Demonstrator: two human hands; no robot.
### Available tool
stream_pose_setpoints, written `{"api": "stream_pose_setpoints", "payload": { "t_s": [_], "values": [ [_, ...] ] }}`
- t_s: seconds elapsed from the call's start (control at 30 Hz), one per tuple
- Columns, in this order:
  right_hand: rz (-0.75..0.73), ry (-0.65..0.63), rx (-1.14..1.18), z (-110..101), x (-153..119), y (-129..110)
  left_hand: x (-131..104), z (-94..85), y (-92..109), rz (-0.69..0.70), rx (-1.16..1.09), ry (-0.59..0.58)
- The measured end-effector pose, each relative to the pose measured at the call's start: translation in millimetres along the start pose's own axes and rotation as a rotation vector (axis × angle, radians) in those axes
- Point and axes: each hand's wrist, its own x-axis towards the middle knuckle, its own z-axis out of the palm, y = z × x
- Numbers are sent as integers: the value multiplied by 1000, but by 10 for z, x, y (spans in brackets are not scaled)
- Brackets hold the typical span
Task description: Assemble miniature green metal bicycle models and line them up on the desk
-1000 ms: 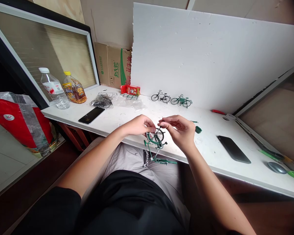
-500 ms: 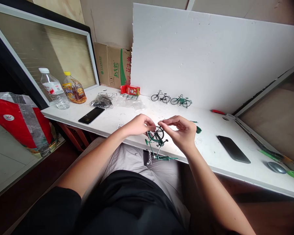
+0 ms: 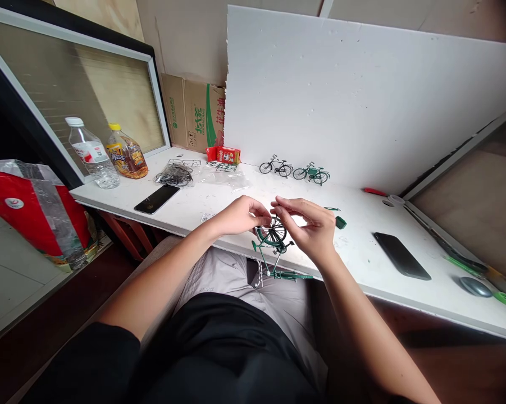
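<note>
At left, the left hand, fingers pinching the upper wheel of a green model bicycle upended at the front edge of the counter; saddle and handlebar are attached. Behind, a black bicycle and a second green bicycle stand seemingly complete. The right hand has fingers curled near the wheel; any grip cannot be told. Far right, a green box lies unattached.

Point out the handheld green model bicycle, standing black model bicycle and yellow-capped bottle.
Handheld green model bicycle [image 3: 276, 233]: head view, spoked wheel.
Standing black model bicycle [image 3: 276, 167]: head view, frame.
Yellow-capped bottle [image 3: 128, 157]: head view, label.
</note>
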Motion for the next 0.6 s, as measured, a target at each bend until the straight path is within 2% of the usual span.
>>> {"api": "stream_pose_setpoints", "payload": {
  "t_s": [0.3,0.6],
  "values": [
    [167,10,140,-11,-24,18,11,22,-39,20,23,23],
    [172,7,173,-17,-5,-1,18,44,-77,26,56,36]
  ]
}}
